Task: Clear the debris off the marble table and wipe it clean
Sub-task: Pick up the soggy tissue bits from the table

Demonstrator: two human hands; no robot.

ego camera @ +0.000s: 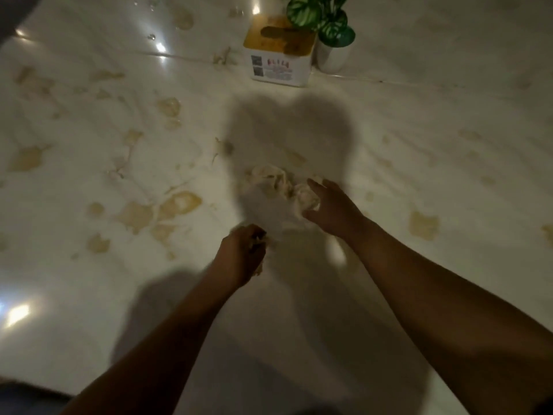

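- Your right hand [326, 208] has its fingers curled over the crumpled wad [281, 184] of paper, mid-way across the marble table [419, 115], right in your own shadow
- Your left hand [242, 253] is nearer you, fingers curled in on a pale scrap [259, 238] (blurry, so I'm half guessing)
- The wad looks soggy and soft: light, but it'll likely tear if you pinch a corner, so scoop from underneath and bunch it whole
- Tan splotches [179, 203] cover the left side, not yet wiped; I'd expect smearing on slick marble
- Tissue box [281, 55] and potted plant [326, 22] stand at the back, well apart from your hands
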